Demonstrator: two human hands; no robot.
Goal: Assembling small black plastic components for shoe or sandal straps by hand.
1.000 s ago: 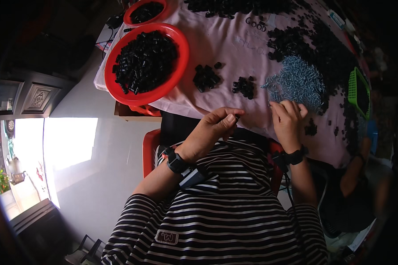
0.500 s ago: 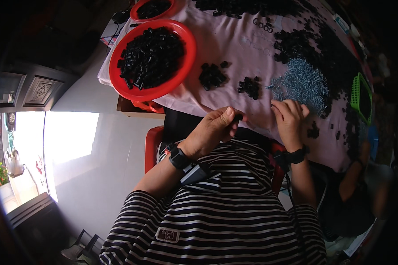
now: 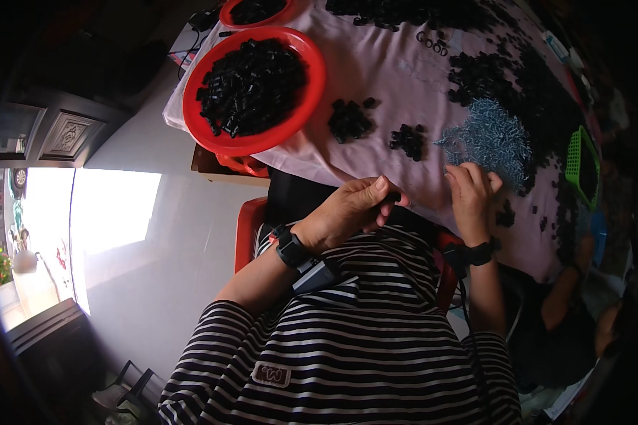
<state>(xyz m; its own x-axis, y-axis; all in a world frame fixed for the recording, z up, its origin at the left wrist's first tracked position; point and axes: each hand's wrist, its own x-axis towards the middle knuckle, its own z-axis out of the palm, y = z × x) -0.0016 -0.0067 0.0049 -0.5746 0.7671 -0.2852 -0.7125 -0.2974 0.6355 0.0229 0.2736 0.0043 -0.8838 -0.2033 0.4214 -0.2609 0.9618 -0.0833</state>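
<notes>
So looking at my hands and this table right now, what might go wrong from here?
1. The left hand pinches a small dark piece near the table's front edge; a slip might drop it into the lap or onto the floor.
2. The red bowl, heaped with black parts, sits close to the table's left edge, so a bump could spill some.
3. The right hand is beside the blue-grey screws, which border loose black pieces; brushing them might mix the two.

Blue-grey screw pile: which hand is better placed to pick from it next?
Right, likely: the right hand is at the near edge of the screw pile; the left hand is farther off, apparently holding a small black piece.
</notes>
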